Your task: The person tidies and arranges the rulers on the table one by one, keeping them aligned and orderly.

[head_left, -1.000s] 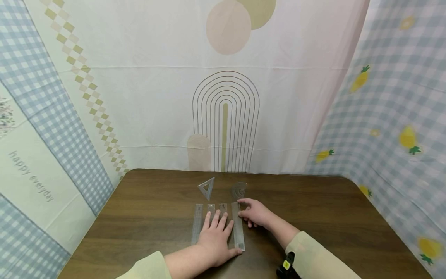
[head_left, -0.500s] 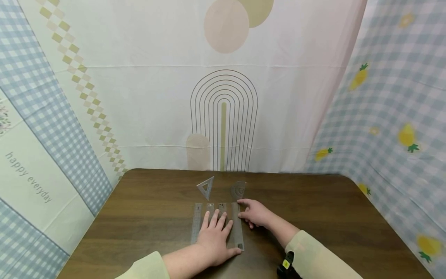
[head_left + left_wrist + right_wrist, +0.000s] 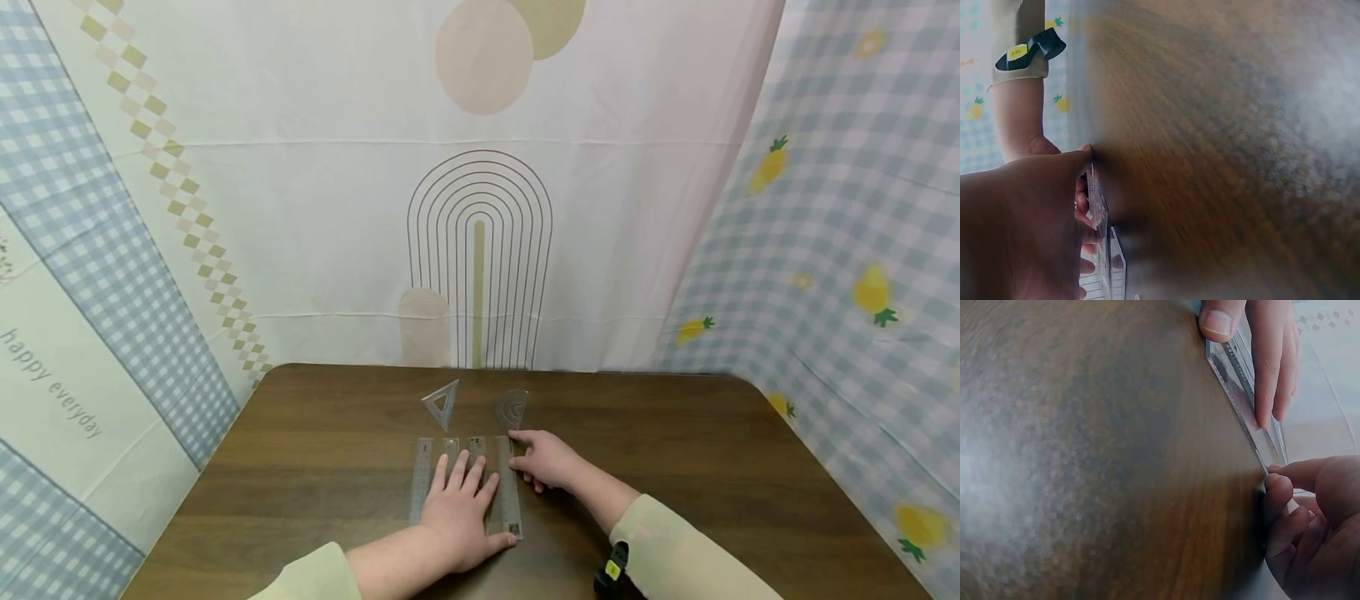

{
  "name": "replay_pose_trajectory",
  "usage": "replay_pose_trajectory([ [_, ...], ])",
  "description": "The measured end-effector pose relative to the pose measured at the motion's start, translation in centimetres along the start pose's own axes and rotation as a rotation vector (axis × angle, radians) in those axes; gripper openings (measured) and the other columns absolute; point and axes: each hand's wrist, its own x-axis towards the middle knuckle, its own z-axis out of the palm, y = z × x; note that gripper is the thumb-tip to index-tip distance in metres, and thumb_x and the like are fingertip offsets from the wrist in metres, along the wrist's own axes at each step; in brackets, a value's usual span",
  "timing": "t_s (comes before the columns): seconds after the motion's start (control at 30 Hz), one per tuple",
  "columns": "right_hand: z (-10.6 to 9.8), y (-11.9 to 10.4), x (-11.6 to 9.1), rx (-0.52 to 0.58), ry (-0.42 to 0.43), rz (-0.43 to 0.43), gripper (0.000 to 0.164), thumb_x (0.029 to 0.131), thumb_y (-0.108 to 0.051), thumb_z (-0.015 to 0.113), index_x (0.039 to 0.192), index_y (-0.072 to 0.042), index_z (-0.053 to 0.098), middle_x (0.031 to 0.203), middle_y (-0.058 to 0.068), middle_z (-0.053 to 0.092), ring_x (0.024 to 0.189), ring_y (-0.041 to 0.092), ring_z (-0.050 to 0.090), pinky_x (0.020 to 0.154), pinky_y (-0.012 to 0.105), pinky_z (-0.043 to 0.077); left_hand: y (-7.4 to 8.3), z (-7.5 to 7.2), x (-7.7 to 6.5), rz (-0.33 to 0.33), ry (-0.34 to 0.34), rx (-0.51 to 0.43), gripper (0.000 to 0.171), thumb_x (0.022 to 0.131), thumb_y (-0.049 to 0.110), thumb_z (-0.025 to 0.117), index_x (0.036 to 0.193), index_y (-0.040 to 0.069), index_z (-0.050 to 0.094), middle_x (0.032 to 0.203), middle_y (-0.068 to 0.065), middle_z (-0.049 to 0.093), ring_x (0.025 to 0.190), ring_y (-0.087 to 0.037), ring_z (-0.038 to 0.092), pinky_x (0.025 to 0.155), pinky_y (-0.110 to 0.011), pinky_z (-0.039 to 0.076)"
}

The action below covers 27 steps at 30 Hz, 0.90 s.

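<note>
In the head view, several clear plastic rulers lie side by side. My left hand (image 3: 457, 512) rests over the middle ones, fingers spread, its thumb at the near end of the rightmost ruler (image 3: 509, 492). My right hand (image 3: 553, 460) touches that ruler's right edge near its far end; index fingertip and thumb stand apart along the edge, other fingers curled under. The leftmost ruler (image 3: 422, 483) shows beside the left hand. Between them, the far ends of a narrow ruler (image 3: 452, 445) and another ruler (image 3: 477, 447) show; the rest is hidden under the left hand.
A clear set square (image 3: 452, 403) and a clear protractor (image 3: 512, 407) lie beyond the rulers on the brown wooden table (image 3: 315, 467). A printed white cloth (image 3: 330, 250) hangs at the table's back edge, with checked cloth (image 3: 810, 292) on the right.
The head view shifts slightly, so the whole scene drifts a little left. Both hands and the rulers keep their places on the table.
</note>
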Motion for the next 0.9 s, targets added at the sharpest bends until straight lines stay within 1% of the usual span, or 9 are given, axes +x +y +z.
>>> replay_pose_trajectory([
  [0.2,0.06,-0.11,-0.03,-0.005,0.011,0.010,0.058,0.095,-0.017,0.067,0.148,-0.007,0.047,0.058,0.004,0.059,0.039,0.013,0.050,0.038,0.027,0.041,-0.08,-0.10,-0.08,0.001,0.009,0.000,0.090,0.084,0.083,0.040,0.153,0.026,0.041,0.162,-0.005,0.028,0.151,-0.031,0.014,0.119,-0.057,0.005],
  [0.43,0.11,-0.25,-0.17,-0.018,0.020,0.012,0.057,0.095,-0.017,0.067,0.147,-0.007,0.048,0.058,0.005,0.059,0.040,0.013,0.050,0.038,0.027,0.041,-0.22,-0.04,-0.01,0.012,0.003,-0.004,0.090,0.085,0.083,0.040,0.154,0.025,0.040,0.162,-0.006,0.027,0.151,-0.032,0.013,0.118,-0.057,0.004],
  [0.67,0.14,-0.27,-0.21,-0.014,0.024,0.013,0.057,0.095,-0.017,0.067,0.147,-0.006,0.048,0.059,0.005,0.059,0.040,0.013,0.051,0.038,0.027,0.040,-0.25,-0.26,-0.17,0.016,0.013,0.000,0.090,0.085,0.082,0.041,0.153,0.025,0.041,0.162,-0.006,0.028,0.150,-0.032,0.015,0.118,-0.057,0.006],
  [0.9,0.17,-0.31,-0.23,-0.020,0.023,0.022,0.057,0.095,-0.018,0.068,0.147,-0.007,0.048,0.059,0.005,0.060,0.041,0.014,0.052,0.039,0.028,0.042,-0.39,-0.04,-0.03,0.017,0.010,0.005,0.090,0.084,0.083,0.039,0.153,0.026,0.041,0.162,-0.006,0.028,0.151,-0.032,0.014,0.119,-0.057,0.005],
])
